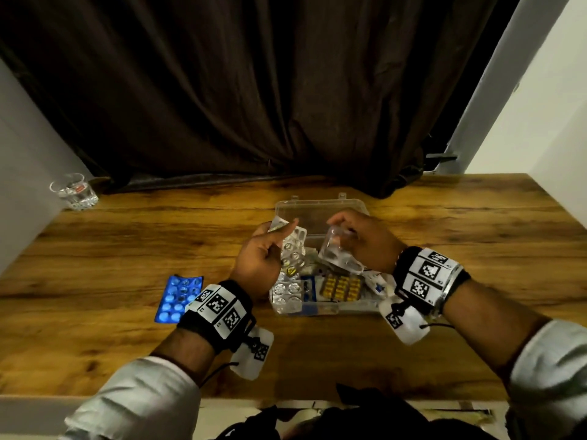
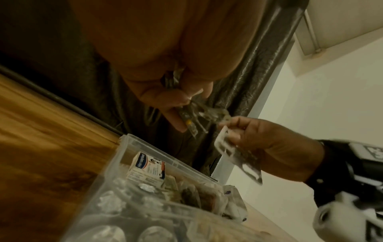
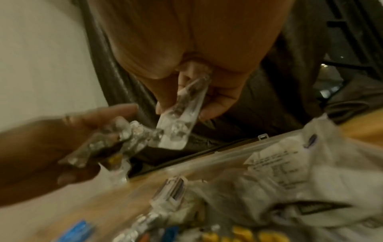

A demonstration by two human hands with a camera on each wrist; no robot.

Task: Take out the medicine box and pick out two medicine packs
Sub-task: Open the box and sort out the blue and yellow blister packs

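Hands are up over the box, each with fingers curled on a pack: the left hand [image 1: 260, 258] pinches a silver blister strip [image 1: 293, 249], with what looks like a second foil piece behind its fingertips, and the right hand [image 1: 362, 239] grips a clear blister pack [image 1: 340, 254]. The two packs sit just beside each other in the air; the wrist views are too blurred to say whether they touch.

Below them the medicine box [image 1: 317, 309] lies open on the wooden table [image 1: 127, 249], lid [image 1: 317, 211] laid back toward the curtain [image 1: 254, 90], with more strips inside — a yellow capsule strip [image 1: 341, 287] among them.

On progress, I'd judge the box is out and open, and one blue pack [image 1: 178, 296] already lies on the table left of the box. If that counts as the first, only one more needs setting down — the hands seem to be sorting candidates.

Nothing blocks the way; a glass tumbler [image 1: 74, 191] stands well apart at the far left corner.
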